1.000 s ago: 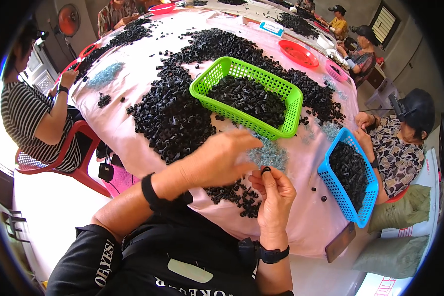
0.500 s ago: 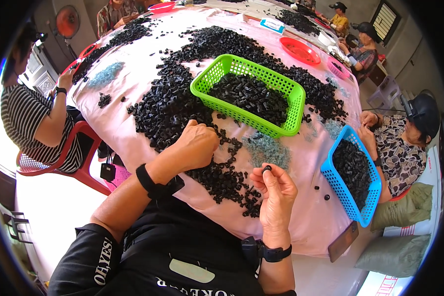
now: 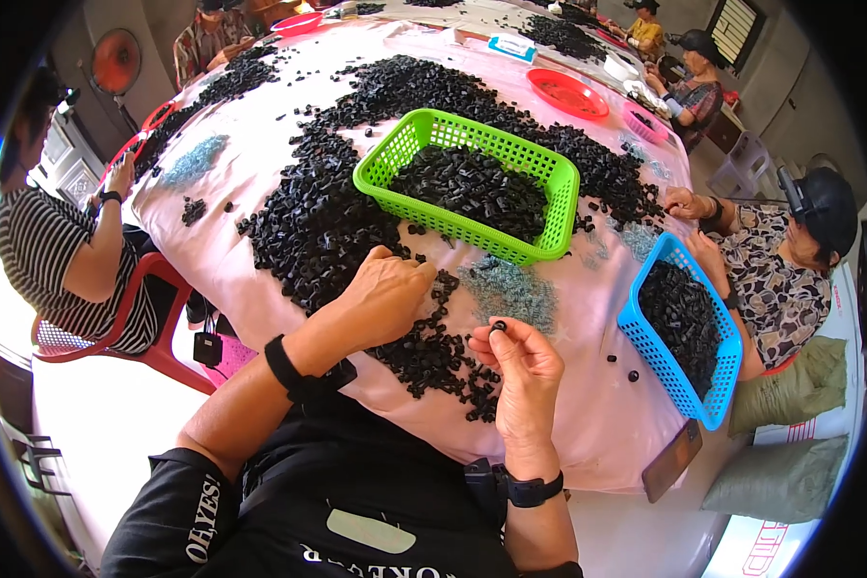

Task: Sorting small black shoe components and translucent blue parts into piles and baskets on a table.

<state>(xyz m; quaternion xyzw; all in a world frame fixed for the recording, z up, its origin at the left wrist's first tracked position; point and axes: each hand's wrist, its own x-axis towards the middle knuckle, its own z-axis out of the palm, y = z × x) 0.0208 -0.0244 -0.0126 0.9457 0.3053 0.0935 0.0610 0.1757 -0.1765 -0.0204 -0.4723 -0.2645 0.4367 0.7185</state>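
Note:
My right hand (image 3: 525,371) pinches a small round black piece (image 3: 498,327) between thumb and fingers, over the pink cloth. To its left, my left hand (image 3: 392,292) is closed, palm down, beside the edge of the big heap of black pieces (image 3: 308,226). Whatever its fingertips hold is hidden. Loose black pieces (image 3: 433,361) lie between my hands and my body. A pile of thin pale blue-green bits (image 3: 511,297) lies just beyond my right hand. Past both hands stands a green perforated basket (image 3: 453,222) with many black pieces in it.
At the right, a blue basket (image 3: 657,352) of black pieces stands near the table edge, with a phone (image 3: 672,460) below it. A red tray (image 3: 568,94) lies farther back. Co-workers sit left (image 3: 77,250) and right (image 3: 766,270), others at the far end.
The whole view has shifted slightly. My left hand has turned a little, its fingers now pointing more to the right. My right hand keeps its pinch. The right co-worker's hands have moved apart.

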